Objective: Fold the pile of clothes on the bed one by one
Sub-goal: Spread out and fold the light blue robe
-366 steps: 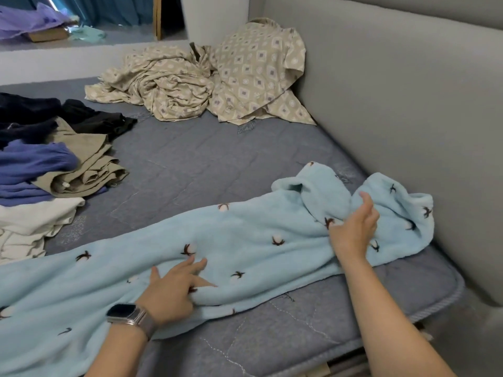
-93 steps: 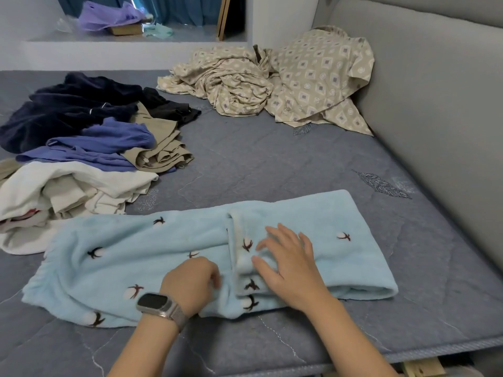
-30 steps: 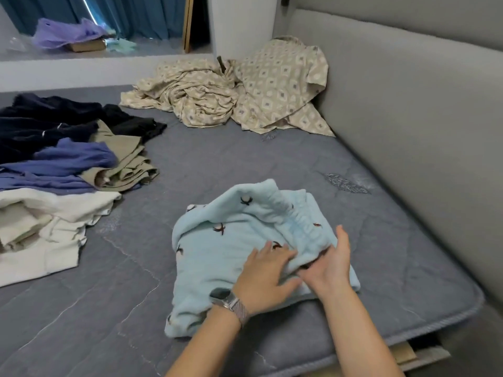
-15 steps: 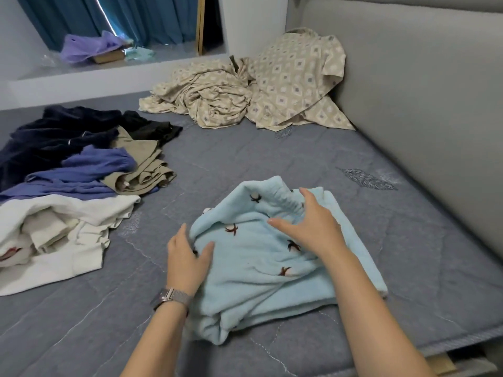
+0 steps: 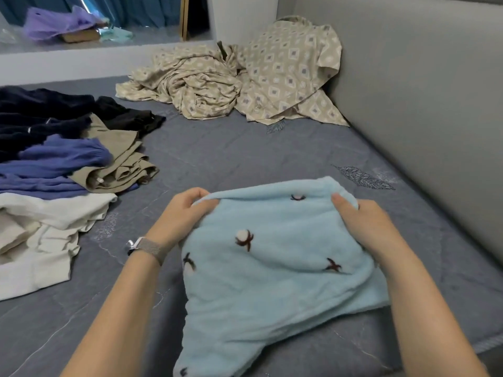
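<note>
While you grip its far edge, the light blue fleece garment (image 5: 275, 257) lies folded into a compact bundle on the grey mattress (image 5: 226, 156), right in front of you. Your left hand (image 5: 181, 216) pinches the far left corner, fingers curled over the cloth. Your right hand (image 5: 364, 224) clutches the far right corner, thumb on top. This piece looks nearly finished, needing perhaps a last tuck before you set it aside. To your left sits the pile of clothes (image 5: 54, 172), unfolded: dark navy, purple-blue, khaki and cream pieces heaped together. So most of the task seems to remain. A patterned beige sheet (image 5: 234, 80) lies crumpled at the far end, against the padded headboard (image 5: 422, 91).
</note>
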`<state>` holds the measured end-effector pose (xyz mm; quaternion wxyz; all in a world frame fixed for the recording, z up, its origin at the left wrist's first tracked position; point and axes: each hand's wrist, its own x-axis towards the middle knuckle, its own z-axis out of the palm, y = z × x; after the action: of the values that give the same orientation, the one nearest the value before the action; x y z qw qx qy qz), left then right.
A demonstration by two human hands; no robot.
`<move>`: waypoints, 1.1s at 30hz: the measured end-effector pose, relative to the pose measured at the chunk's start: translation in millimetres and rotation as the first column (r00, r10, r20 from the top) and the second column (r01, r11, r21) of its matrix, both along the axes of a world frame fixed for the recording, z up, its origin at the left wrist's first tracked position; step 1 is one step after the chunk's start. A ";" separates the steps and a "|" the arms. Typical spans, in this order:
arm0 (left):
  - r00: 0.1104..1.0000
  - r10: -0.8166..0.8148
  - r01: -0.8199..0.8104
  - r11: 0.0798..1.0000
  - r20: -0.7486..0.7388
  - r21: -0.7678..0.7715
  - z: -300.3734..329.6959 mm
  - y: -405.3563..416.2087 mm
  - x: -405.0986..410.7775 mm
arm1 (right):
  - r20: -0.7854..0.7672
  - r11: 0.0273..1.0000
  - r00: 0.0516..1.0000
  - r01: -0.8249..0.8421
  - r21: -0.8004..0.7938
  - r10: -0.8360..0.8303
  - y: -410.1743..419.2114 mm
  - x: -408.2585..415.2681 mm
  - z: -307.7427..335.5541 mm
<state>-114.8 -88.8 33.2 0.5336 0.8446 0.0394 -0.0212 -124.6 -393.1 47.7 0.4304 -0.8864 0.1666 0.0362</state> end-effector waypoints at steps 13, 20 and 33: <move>0.999 0.043 -0.027 0.624 -0.001 0.781 -14.3 -85.8 -55.9 | -0.195 0.959 0.981 -0.069 -0.276 0.014 12.8 0.4 -37.3; 0.994 -0.107 0.049 0.561 0.014 0.826 -38.6 -94.4 -73.5 | 0.159 0.987 0.986 0.071 -0.143 -0.048 -12.5 0.9 -18.9; 0.988 -0.094 -0.044 0.575 0.119 0.817 -63.0 -91.3 -91.2 | 0.210 0.612 0.800 -0.232 -0.756 0.562 67.5 -4.9 -53.8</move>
<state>-206.0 -180.1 -29.7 0.0856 0.9948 -0.0074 0.0551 -129.5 -325.5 -6.0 0.0691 -0.9798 -0.1376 -0.1274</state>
